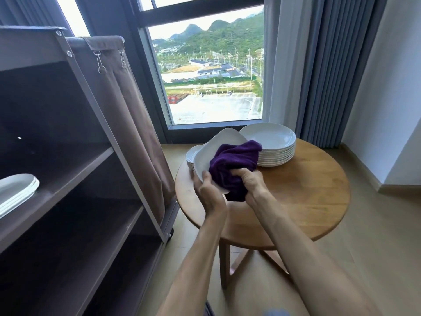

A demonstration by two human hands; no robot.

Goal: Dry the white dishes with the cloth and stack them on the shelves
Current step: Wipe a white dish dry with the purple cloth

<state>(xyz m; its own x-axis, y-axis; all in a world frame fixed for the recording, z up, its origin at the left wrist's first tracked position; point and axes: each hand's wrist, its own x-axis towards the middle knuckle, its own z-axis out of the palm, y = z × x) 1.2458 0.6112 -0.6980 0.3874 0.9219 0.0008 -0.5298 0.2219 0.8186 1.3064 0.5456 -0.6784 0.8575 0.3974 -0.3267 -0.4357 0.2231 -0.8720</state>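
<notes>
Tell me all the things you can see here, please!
plate being dried: one, white, held tilted above the table's left edge
cloth: one, purple, pressed against that plate
tall plate stack: one stack, white, at the back of the table
small plate stack: one stack, white, on the table's left edge, behind the held plate
shelf plates: one small stack, white, on a cart shelf at far left
table: one, round, wooden, at centre right
cart: one, brown, shelved, on the left
window: one, behind the table
curtains: grey, right of the window
left hand: grips the plate's lower edge
right hand: clutches the cloth
</notes>
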